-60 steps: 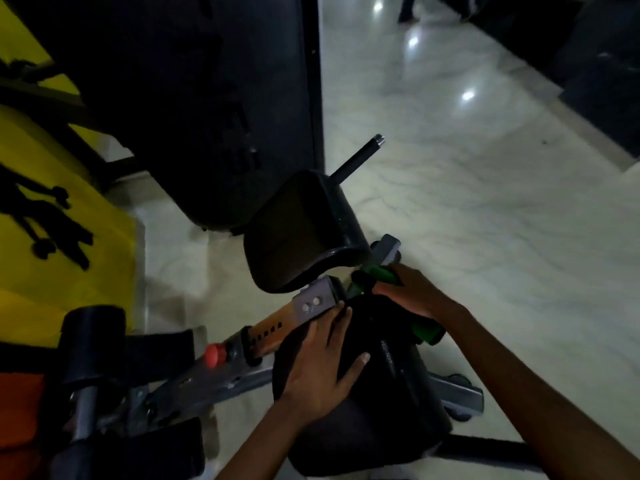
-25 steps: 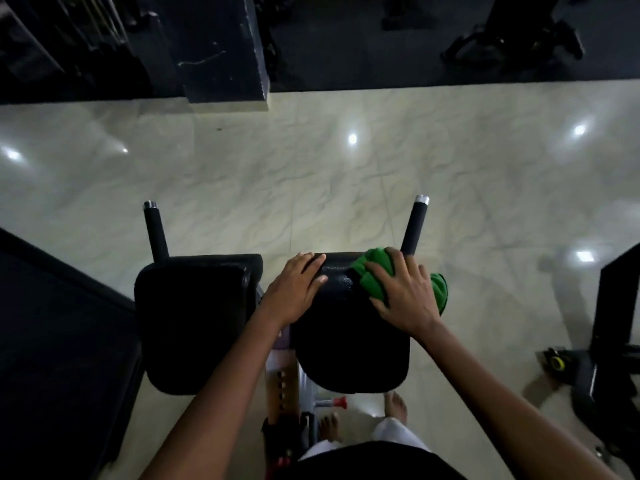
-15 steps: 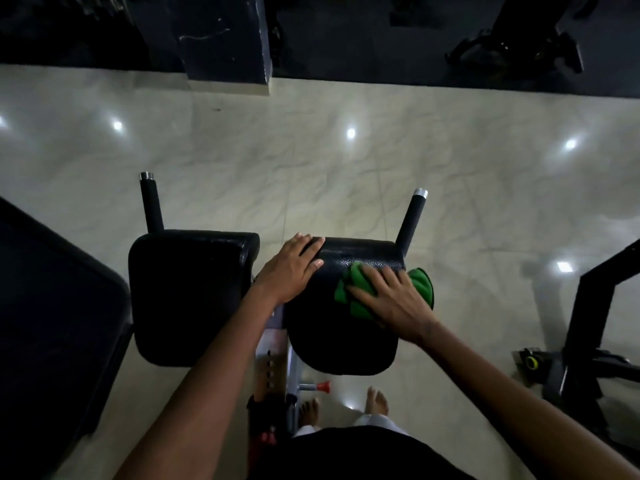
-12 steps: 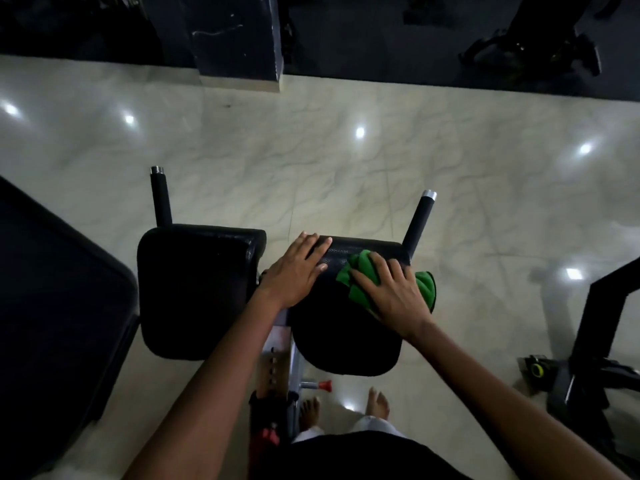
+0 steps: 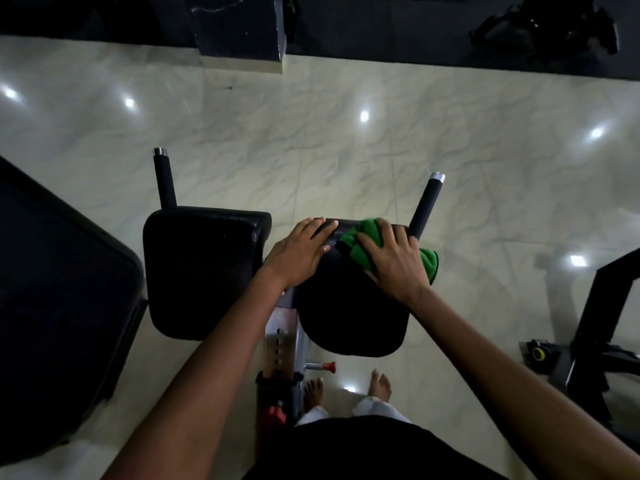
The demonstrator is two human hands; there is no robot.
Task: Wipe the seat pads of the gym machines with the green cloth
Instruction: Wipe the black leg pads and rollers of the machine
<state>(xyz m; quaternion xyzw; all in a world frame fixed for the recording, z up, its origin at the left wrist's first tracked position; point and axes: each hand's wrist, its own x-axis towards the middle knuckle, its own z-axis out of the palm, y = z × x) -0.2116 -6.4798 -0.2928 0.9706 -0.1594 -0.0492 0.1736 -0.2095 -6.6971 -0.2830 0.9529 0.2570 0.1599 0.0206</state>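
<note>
Two black pads of a gym machine sit side by side below me. On the far part of the right pad [image 5: 349,317] my right hand [image 5: 394,261] presses the green cloth [image 5: 429,263] flat, fingers spread over it. The cloth bunches out from under the fingers and hangs a little over the pad's right edge. My left hand [image 5: 299,252] rests flat on the same pad's far left corner, fingers straight. The left pad [image 5: 197,271] is untouched.
A black handle [image 5: 164,178] rises behind the left pad and another handle [image 5: 427,206] behind the right pad. The metal adjuster post with a red knob [image 5: 327,366] stands between the pads. A large dark pad [image 5: 52,306] is at left, a machine frame [image 5: 595,341] at right. My bare feet are below.
My right hand has slid the green cloth back toward the pad's far edge. The left hand stays on the pad's far left corner.
</note>
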